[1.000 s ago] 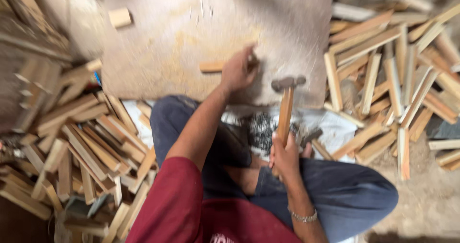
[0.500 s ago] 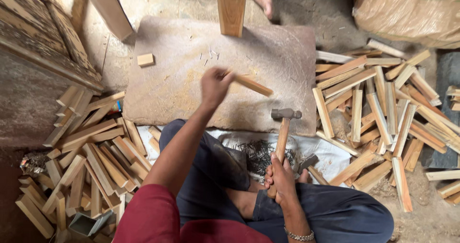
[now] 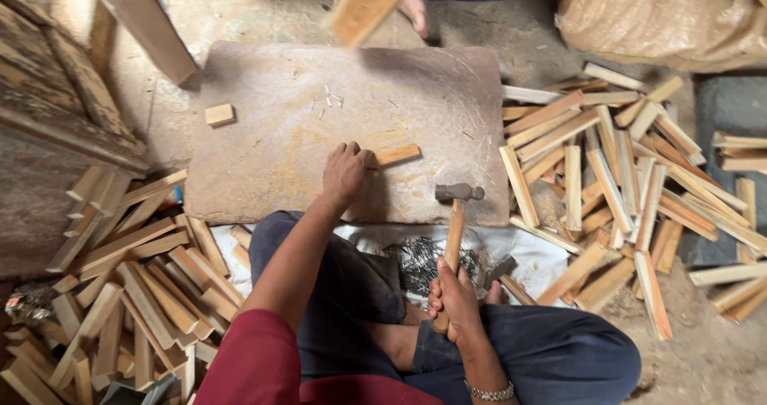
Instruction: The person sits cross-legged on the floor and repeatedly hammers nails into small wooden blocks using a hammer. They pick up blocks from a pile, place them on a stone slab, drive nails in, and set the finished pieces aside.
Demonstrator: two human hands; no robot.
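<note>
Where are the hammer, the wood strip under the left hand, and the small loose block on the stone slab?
hammer (image 3: 459, 192): head view, metal head.
wood strip (image 3: 397, 155): head view, exposed end.
small block (image 3: 219, 114): head view, top face.

We are seeing wooden slats lying heaped right of the hands, a small block sitting far left.

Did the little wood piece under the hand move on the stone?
Yes. The small wood strip the left hand holds slid nearer the stone slab's near edge, away from its far edge.
</note>
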